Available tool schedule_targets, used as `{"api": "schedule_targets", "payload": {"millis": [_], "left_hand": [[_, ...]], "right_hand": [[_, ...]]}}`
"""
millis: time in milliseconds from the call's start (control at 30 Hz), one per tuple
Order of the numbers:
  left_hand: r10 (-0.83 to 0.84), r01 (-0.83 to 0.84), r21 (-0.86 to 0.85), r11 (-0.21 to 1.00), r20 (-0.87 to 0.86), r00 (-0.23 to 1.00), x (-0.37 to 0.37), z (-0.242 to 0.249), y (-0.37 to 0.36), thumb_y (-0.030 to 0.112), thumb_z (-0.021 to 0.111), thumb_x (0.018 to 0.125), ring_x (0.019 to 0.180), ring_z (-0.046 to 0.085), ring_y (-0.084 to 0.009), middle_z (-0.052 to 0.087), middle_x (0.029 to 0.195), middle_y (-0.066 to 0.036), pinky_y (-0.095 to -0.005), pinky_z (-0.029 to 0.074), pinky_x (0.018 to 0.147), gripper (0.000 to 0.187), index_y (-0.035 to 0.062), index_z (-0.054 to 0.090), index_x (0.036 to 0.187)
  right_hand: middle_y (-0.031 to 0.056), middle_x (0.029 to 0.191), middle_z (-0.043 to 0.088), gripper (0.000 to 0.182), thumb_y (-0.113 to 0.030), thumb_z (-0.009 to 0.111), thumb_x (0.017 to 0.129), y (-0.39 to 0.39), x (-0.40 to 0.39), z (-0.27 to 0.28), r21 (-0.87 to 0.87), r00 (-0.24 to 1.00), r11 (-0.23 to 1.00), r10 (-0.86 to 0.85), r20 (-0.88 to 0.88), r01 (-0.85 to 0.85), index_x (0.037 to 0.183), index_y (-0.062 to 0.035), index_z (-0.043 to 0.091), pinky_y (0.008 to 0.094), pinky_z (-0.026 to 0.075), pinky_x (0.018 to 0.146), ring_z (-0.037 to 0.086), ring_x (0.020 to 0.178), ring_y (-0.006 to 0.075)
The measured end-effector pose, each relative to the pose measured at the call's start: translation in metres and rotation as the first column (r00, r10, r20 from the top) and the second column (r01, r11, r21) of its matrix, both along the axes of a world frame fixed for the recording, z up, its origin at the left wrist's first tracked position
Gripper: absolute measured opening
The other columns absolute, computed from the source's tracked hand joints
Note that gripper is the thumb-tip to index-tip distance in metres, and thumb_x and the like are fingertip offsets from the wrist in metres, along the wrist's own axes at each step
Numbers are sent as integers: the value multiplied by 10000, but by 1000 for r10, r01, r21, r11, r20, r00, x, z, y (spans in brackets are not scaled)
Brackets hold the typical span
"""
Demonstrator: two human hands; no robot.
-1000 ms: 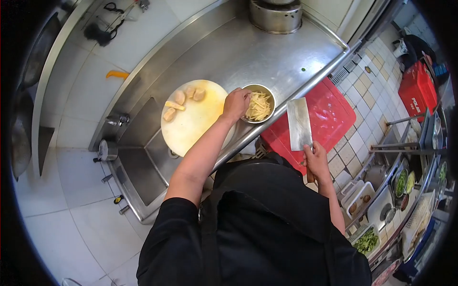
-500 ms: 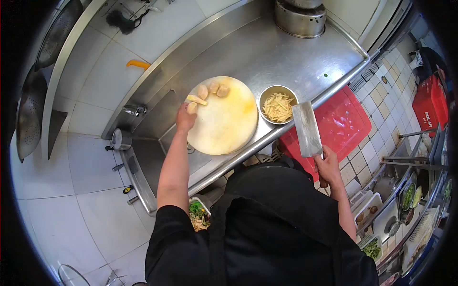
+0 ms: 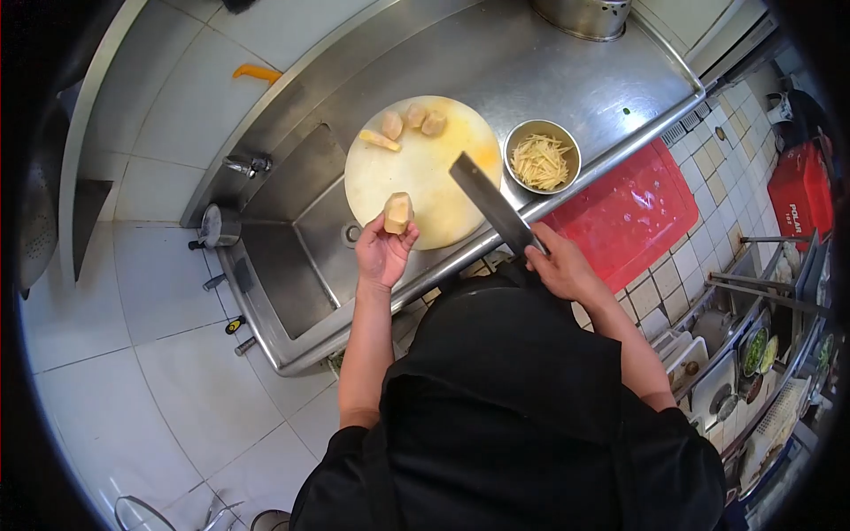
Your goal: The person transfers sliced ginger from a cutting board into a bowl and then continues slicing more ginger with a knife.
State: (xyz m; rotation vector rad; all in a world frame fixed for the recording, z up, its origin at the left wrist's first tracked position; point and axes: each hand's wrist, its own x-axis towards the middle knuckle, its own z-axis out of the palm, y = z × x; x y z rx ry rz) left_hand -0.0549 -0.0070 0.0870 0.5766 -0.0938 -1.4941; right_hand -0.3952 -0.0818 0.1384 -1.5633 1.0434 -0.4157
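Note:
My left hand pinches a peeled, pale yellow root vegetable piece between thumb and fingers, over the near edge of the round white cutting board. My right hand grips a cleaver by the handle; its broad blade points up and left over the board's right edge. Several more peeled pieces lie along the far side of the board, with one long slice beside them. Right of the board stands a metal bowl of pale yellow strips.
The board rests on a steel counter, partly over a sink with a tap. A large pot stands at the back. Below the counter's right edge is a red lid-like panel; shelves with food containers stand at far right.
My left hand has lifted a piece off the board's left side and brought it toward me. The cleaver has swung from beyond the bowl leftward to the board's edge. The camera view has shifted.

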Motion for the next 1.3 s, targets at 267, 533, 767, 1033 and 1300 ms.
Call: {"api": "schedule_targets", "payload": {"millis": [267, 533, 767, 1033, 1300], "left_hand": [[-56, 21, 172, 985, 200, 978, -27, -7, 4, 200, 561, 1001, 1052, 683, -302, 676, 1146, -172, -433, 578, 948, 428, -36, 522, 1356], [-211, -143, 343, 928, 804, 556, -40, -31, -12, 242, 735, 940, 916, 654, -152, 683, 1079, -98, -308, 521, 833, 537, 29, 513, 1381], [-398, -216, 358, 908, 898, -185, -43, -12, -4, 289, 755, 916, 918, 657, -206, 604, 1167, -144, -338, 554, 779, 548, 70, 537, 1369], [-137, 27, 151, 988, 946, -293, -29, -8, -5, 172, 754, 850, 1038, 634, -297, 534, 1231, -152, -372, 557, 876, 422, 52, 605, 1226], [-223, -40, 220, 975, 942, -251, -31, -6, -1, 107, 735, 821, 1006, 665, -291, 514, 1185, -154, -369, 603, 904, 426, 11, 585, 1209]], "right_hand": [[252, 886, 683, 334, -180, 565, 985, 3, 41, 0, -152, 972, 974, 141, -189, -171, 1302, -77, 568, 484, 518, 739, 693, 829, 408], [284, 884, 671, 277, -177, 564, 981, 17, 53, -1, -146, 949, 972, 136, -285, -184, 1235, -68, 568, 545, 495, 756, 658, 871, 474], [289, 938, 674, 276, -196, 534, 981, 24, 57, 6, -123, 928, 971, 153, -338, -204, 1227, -73, 541, 592, 479, 840, 642, 956, 484], [281, 962, 674, 256, -191, 556, 983, 30, 61, 1, -162, 936, 969, 124, -331, -185, 1212, -77, 568, 589, 484, 798, 634, 951, 494], [215, 980, 682, 294, -191, 537, 987, 37, 61, 20, -252, 908, 928, 163, -385, -273, 1263, -92, 556, 566, 511, 786, 655, 922, 439]]}}
